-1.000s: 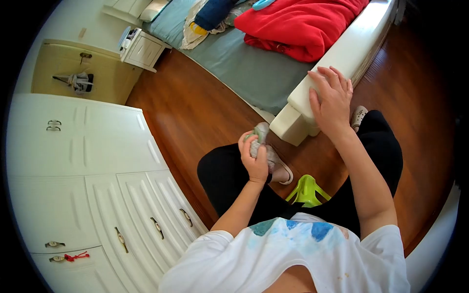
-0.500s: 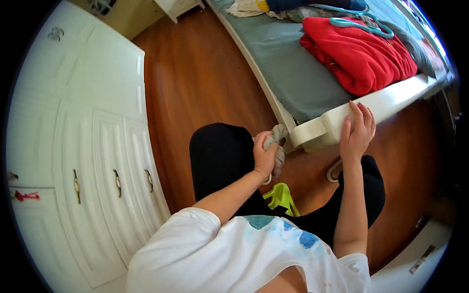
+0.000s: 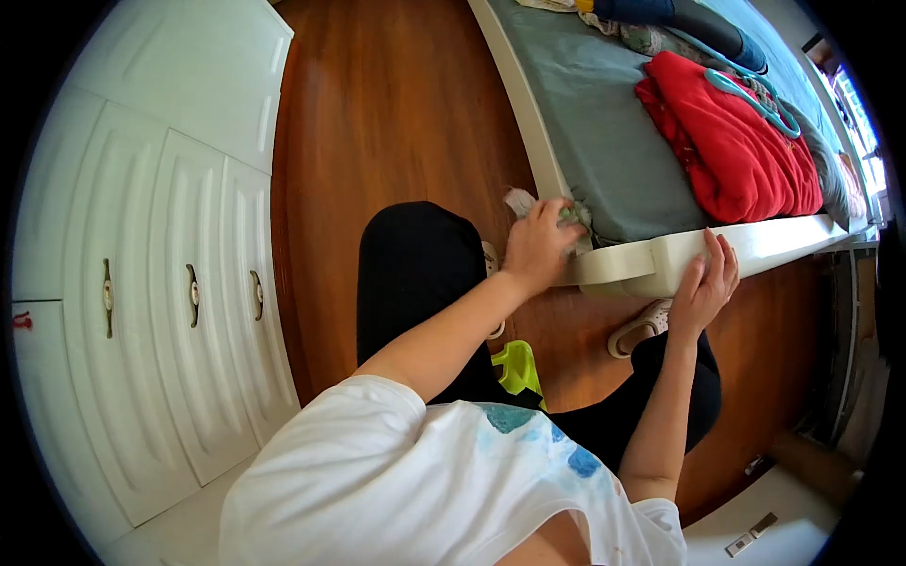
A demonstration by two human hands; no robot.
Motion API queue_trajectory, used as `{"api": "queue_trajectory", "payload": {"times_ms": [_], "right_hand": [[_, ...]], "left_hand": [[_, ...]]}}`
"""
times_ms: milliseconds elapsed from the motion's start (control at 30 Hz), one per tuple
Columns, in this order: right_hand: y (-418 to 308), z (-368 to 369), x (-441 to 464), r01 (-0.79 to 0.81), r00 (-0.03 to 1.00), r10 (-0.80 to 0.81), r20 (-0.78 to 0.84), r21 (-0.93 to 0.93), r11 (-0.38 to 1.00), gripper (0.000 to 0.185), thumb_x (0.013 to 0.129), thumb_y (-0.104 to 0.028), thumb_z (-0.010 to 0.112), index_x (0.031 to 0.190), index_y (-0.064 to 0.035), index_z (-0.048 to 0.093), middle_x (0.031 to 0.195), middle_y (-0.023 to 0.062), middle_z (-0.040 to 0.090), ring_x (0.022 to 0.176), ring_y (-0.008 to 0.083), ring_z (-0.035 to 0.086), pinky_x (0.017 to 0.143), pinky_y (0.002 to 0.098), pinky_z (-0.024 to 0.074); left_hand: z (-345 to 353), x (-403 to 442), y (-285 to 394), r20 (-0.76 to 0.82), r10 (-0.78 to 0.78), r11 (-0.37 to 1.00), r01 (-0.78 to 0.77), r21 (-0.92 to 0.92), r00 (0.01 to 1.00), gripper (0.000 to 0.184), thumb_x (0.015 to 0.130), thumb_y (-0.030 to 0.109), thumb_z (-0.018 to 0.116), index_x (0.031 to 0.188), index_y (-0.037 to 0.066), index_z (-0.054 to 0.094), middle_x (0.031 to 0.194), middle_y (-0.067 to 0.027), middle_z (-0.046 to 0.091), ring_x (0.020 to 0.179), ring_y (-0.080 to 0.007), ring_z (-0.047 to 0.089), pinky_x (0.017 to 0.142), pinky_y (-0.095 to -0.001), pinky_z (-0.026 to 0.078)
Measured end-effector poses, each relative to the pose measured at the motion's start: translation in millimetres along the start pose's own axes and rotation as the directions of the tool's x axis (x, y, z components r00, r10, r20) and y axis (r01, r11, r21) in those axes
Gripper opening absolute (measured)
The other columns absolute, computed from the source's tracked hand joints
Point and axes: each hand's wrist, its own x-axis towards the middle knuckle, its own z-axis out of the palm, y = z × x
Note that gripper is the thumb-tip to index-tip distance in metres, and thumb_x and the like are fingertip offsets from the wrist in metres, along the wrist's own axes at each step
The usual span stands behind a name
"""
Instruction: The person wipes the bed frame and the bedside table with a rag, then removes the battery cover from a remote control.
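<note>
My left hand (image 3: 542,243) is closed on a crumpled greyish cloth (image 3: 519,201), pressing it against the corner of the white bed frame (image 3: 618,265). Part of the cloth sticks out past my fingers on the far side, and the rest is hidden under the hand. My right hand (image 3: 706,283) rests on the outer face of the frame's end board, fingers stretched along its upper edge and holding nothing. Between the two hands lies the rounded corner piece of the frame. The grey-green mattress cover (image 3: 604,141) reaches close to my left fingers.
A folded red garment (image 3: 736,141) lies on the bed with a light blue looped strap (image 3: 755,102) over it. White cabinets (image 3: 189,283) line the left. Below me are a lime-green plastic stool (image 3: 518,368) and a beige clog (image 3: 634,330) on the wooden floor (image 3: 396,113).
My left hand has moved forward with the cloth, from beside the bed corner onto the frame's side. My right hand still rests on the end board. The view has shifted.
</note>
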Motion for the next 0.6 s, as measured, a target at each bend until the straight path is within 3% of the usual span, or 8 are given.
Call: {"api": "queue_trajectory", "payload": {"times_ms": [167, 267, 367, 500, 567, 600], "right_hand": [[1.8, -0.7, -1.1, 0.007, 1.000, -0.007, -0.008, 0.024, 1.000, 0.035, 0.089, -0.018, 0.045, 0.119, -0.0097, 0.060, 0.125, 0.0141, 0.053, 0.121, 0.0334, 0.043, 0.105, 0.0445, 0.0278], [2.0, -1.1, -1.1, 0.007, 1.000, -0.007, 0.002, 0.014, 1.000, 0.035, 0.089, -0.018, 0.045, 0.120, -0.0096, 0.060, 0.125, 0.0143, 0.053, 0.122, 0.0327, 0.042, 0.105, 0.0444, 0.0275], [3.1, -0.3, -1.9, 0.005, 1.000, -0.005, 0.008, 0.002, 1.000, 0.035, 0.090, -0.018, 0.044, 0.120, -0.0090, 0.060, 0.125, 0.0149, 0.053, 0.122, 0.0320, 0.042, 0.105, 0.0444, 0.0278], [1.8, 0.7, -1.7, 0.004, 1.000, -0.004, 0.006, 0.002, 1.000, 0.036, 0.090, -0.018, 0.042, 0.120, -0.0078, 0.061, 0.125, 0.0149, 0.053, 0.122, 0.0309, 0.042, 0.105, 0.0434, 0.0279], [1.2, 1.6, -2.1, 0.001, 1.000, -0.001, 0.006, 0.008, 1.000, 0.037, 0.090, -0.018, 0.042, 0.120, -0.0078, 0.061, 0.125, 0.0150, 0.053, 0.122, 0.0308, 0.042, 0.105, 0.0432, 0.0278], [1.4, 1.6, -2.0, -0.007, 1.000, 0.007, -0.004, 0.017, 1.000, 0.037, 0.090, -0.018, 0.041, 0.120, -0.0077, 0.060, 0.125, 0.0150, 0.053, 0.122, 0.0307, 0.042, 0.105, 0.0430, 0.0276]], "left_hand": [[-0.3, 3.3, 4.8, -0.037, -0.119, 0.992, 0.120, 0.039, 0.992, 0.037, 0.067, -0.001, 0.066, 0.100, 0.014, 0.068, 0.121, -0.0142, 0.048, 0.112, -0.0352, 0.048, 0.088, -0.0422, 0.047], [-3.7, -14.8, 17.0, 0.074, -0.103, 0.995, 0.102, 0.012, 0.992, 0.042, 0.066, -0.003, 0.067, 0.104, 0.014, 0.067, 0.124, -0.0150, 0.045, 0.114, -0.0360, 0.046, 0.090, -0.0418, 0.046], [-13.8, -20.5, 17.7, 0.242, -0.137, 0.975, 0.173, -0.137, 0.961, 0.051, 0.065, -0.001, 0.071, 0.112, 0.017, 0.064, 0.129, -0.0142, 0.039, 0.118, -0.0359, 0.042, 0.090, -0.0411, 0.046], [-3.0, -14.4, 1.9, 0.215, -0.049, 0.992, 0.073, -0.101, 0.975, 0.049, 0.066, -0.001, 0.070, 0.110, 0.017, 0.065, 0.124, -0.0145, 0.043, 0.114, -0.0355, 0.044, 0.087, -0.0419, 0.047], [14.0, -10.7, -8.8, 0.013, 0.030, 0.999, -0.030, 0.021, 0.999, 0.046, 0.066, 0.000, 0.069, 0.109, 0.018, 0.065, 0.118, -0.0143, 0.046, 0.109, -0.0353, 0.047, 0.084, -0.0419, 0.048], [14.0, -6.0, -12.9, 0.010, 0.029, 1.000, -0.029, 0.011, 1.000, 0.046, 0.066, 0.000, 0.069, 0.109, 0.018, 0.065, 0.118, -0.0143, 0.046, 0.109, -0.0353, 0.047, 0.084, -0.0419, 0.048]]}}
